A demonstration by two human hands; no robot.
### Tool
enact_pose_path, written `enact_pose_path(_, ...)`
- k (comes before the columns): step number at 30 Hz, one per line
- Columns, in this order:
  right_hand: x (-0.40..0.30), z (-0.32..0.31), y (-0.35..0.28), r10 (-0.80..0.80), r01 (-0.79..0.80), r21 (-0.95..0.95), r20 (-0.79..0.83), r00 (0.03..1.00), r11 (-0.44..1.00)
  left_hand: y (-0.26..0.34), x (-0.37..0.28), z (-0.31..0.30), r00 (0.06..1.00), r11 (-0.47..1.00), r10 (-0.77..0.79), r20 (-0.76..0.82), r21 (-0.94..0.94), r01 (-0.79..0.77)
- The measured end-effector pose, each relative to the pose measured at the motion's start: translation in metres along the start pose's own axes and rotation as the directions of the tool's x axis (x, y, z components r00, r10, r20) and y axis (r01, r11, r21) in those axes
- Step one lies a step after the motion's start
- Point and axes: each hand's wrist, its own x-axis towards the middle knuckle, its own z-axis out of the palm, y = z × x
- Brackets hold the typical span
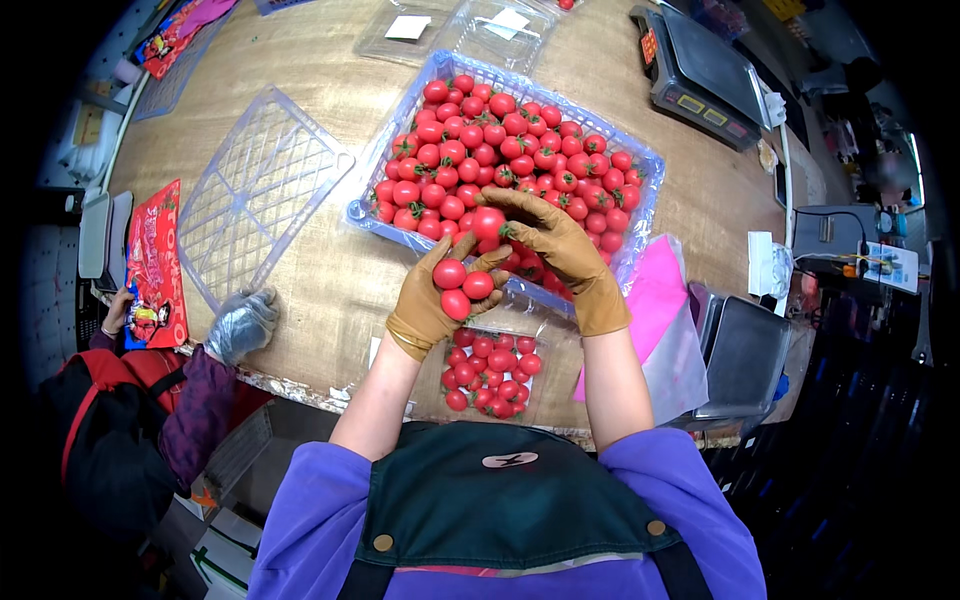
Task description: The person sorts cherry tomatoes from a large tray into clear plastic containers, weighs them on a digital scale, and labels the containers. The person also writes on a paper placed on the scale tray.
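Observation:
My left hand (439, 296), in a tan glove, is cupped with several small red tomatoes (455, 304) in its palm and fingers. My right hand (559, 251), gloved alike, curves its thumb and fingers about one red tomato (489, 223) with a green stem, just above the near side of a full crate. That blue plastic crate (390, 234) is lined with clear film and heaped with cherry tomatoes (471, 136). Below my hands, near the table's front edge, a clear plastic punnet (538, 390) contains several tomatoes (501, 360) over something white.
Clear plastic trays (480, 56) lie behind the crate. A scale (705, 75) stands at the back right, another metal-topped device (742, 352) at the right. Pink and translucent sheets (660, 315) lie beside my right forearm. A plastic lattice lid (255, 195) and a co-worker's gloved hand (244, 326) are at left.

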Motion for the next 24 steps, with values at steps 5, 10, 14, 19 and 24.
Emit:
enact_pose_path(5,0.057,-0.005,0.039,-0.429,-0.025,-0.861,-0.278,0.860,0.508,0.005,0.001,-0.006,1.000,0.995,0.030,-0.006,0.091,-0.029)
enact_pose_path(10,0.081,0.010,0.051,-0.357,-0.117,-0.951,-0.219,0.908,0.286,0.008,-0.009,-0.005,0.987,0.974,0.135,-0.088,0.193,-0.117)
enact_pose_path(14,0.062,-0.006,0.052,-0.030,-0.136,-0.437,-0.353,0.935,0.889,0.010,-0.014,-0.006,0.982,0.974,0.188,0.018,0.128,-0.189)
enact_pose_path(19,0.031,0.007,0.003,0.051,-0.056,-0.059,-0.084,0.995,0.997,0.011,-0.005,0.004,0.982,0.953,0.178,0.069,-0.262,-0.154)
enact_pose_path(24,0.057,0.002,0.010,-0.135,0.000,-0.602,-0.179,0.975,0.798,0.005,-0.001,0.014,0.903,0.863,0.407,0.136,0.268,-0.429)
